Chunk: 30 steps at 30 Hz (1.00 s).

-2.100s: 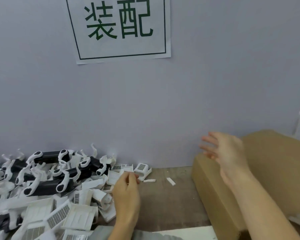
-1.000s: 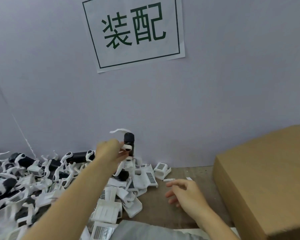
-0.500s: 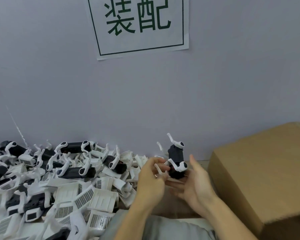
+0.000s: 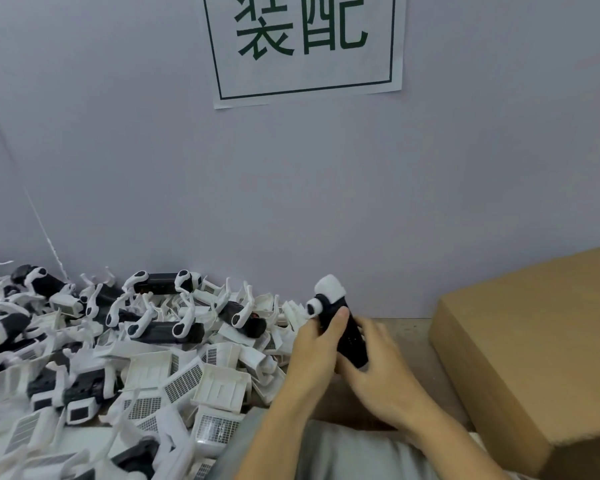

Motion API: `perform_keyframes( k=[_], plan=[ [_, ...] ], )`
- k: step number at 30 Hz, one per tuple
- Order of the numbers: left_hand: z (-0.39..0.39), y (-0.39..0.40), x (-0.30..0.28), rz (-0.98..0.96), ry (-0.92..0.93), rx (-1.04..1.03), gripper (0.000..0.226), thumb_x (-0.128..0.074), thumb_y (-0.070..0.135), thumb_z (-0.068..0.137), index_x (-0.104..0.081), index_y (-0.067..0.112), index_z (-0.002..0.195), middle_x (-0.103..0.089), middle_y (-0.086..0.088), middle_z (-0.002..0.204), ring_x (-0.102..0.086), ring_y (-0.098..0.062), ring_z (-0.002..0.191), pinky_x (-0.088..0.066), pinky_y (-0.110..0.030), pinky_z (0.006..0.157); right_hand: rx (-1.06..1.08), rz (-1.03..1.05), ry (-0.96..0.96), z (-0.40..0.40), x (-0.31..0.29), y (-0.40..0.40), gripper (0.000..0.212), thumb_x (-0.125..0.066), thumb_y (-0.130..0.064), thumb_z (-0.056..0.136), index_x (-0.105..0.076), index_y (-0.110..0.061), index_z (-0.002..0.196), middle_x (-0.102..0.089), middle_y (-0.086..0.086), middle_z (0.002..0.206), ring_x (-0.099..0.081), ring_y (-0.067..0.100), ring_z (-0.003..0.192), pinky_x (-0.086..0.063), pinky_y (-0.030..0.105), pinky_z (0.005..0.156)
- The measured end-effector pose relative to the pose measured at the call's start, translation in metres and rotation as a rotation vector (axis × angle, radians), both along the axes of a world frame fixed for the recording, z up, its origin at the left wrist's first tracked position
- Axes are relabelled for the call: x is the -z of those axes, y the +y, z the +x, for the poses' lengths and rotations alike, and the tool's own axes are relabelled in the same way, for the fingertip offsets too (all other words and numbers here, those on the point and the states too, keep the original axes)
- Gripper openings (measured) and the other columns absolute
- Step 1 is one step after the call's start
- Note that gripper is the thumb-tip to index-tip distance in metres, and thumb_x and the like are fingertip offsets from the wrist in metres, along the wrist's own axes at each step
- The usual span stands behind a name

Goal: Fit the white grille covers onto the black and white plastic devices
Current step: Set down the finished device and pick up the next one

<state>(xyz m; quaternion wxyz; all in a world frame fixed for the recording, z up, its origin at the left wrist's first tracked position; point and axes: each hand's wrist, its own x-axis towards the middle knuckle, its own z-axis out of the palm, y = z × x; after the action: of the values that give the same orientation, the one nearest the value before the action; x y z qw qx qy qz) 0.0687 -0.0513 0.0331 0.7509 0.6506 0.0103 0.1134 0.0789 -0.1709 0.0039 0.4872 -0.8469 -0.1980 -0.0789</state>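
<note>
A black and white device (image 4: pixel 342 329) is gripped by both hands above the table's (image 4: pixel 409 336) back edge: the left hand (image 4: pixel 314 355) is curled round its middle, the right hand (image 4: pixel 378 372) round its lower end. Since half a second ago it has been turned; its long axis is now tilted, white end up-left. Grille covers (image 4: pixel 184 379) are heaped left.

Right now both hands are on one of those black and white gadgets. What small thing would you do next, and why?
Probably free the left hand and pick a white grille cover from the pile. Both it and the right hand hold the device, tilted above the table, and no cover shows in either hand. Loose covers lie close on the left.
</note>
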Motion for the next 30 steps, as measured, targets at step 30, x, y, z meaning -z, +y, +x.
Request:
perform_keyframes(
  k=[30],
  plan=[
    [-0.006,-0.012,0.02,0.983,-0.404,-0.034,0.038,-0.061,0.017,0.091,-0.053,0.023,0.128,-0.068,0.004,0.116,-0.061,-0.021,0.105,-0.049,-0.039,0.084,0.291,0.693,0.146,0.011,-0.014,-0.006,0.021,-0.084,-0.032,0.074,-0.073,-0.015,0.08,-0.072,0.002,0.076,-0.068,0.006,0.067,-0.054,0.027,0.061]
  ],
)
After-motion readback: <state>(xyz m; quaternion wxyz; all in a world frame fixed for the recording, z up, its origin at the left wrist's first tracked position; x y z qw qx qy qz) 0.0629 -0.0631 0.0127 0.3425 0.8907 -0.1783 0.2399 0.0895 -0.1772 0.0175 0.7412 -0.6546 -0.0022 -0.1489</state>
